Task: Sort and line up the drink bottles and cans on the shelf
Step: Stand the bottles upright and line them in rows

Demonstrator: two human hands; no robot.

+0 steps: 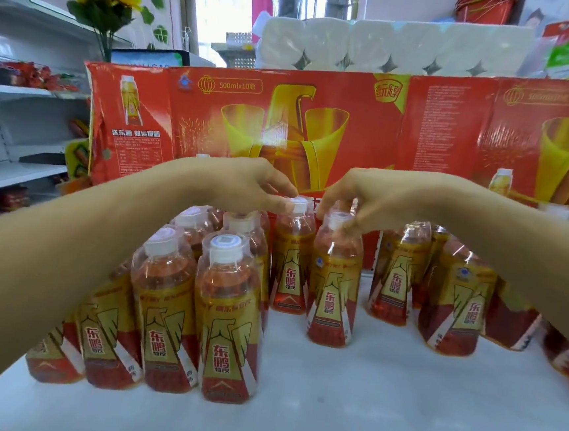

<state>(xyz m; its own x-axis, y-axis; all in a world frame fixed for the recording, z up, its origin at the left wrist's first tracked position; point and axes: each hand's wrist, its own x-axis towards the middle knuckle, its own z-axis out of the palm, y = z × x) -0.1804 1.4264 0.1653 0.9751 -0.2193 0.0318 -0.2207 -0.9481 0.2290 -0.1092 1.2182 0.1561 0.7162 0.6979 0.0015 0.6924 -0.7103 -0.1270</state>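
Left hand (258, 185): fingertips pinch the cap of the back bottle (291, 260).
Right hand (363, 198): fingers grip the cap of the front bottle (334, 285).
Bottles: both upright, side by side, mid-shelf (380, 406).
Around: left cluster (178, 309), right cluster (441, 291), red cartons (284, 119) behind.
Hidden: forearms cover some bottles; far-right ones cut off.

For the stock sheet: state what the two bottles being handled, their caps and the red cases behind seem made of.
Bottles: clear glossy plastic, liquid visible. Caps: white matte plastic, likely. Red cases: printed cardboard, probably; folded edges.
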